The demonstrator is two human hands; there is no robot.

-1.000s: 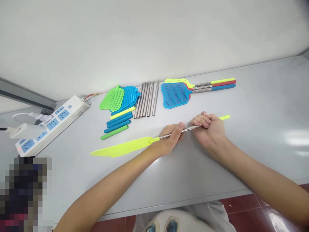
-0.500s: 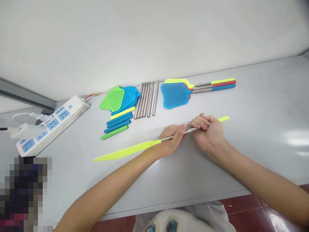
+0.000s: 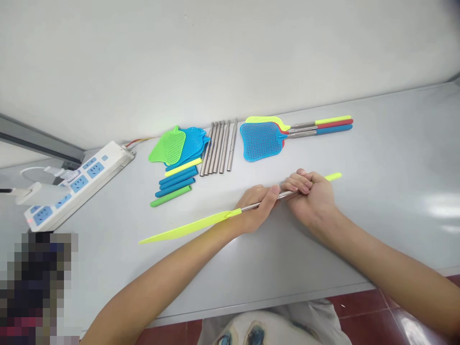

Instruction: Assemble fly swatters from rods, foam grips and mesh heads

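Note:
Both hands grip one yellow fly swatter [image 3: 194,227], held edge-on above the table with its head to the left. My left hand [image 3: 259,207] is closed round the thin metal rod near the head. Closed further along, my right hand [image 3: 312,195] wraps the handle end; the yellow tip of the grip pokes out beyond it. A short stretch of steel shaft shows between the two hands. Behind them lie whole fly swatters [image 3: 263,141] with blue, red and yellow parts, their handles pointing right.
Left of those swatters lie several steel rods [image 3: 224,146], loose green and blue swatter heads [image 3: 168,146], and several coloured grip sleeves [image 3: 176,184]. A power strip [image 3: 82,184] with plugs sits at the table's left. A white wall [image 3: 230,57] rises behind the table [image 3: 388,191].
The swatter's head has dipped very slightly, and my left hand has shifted a touch to the right. Both hands keep their hold.

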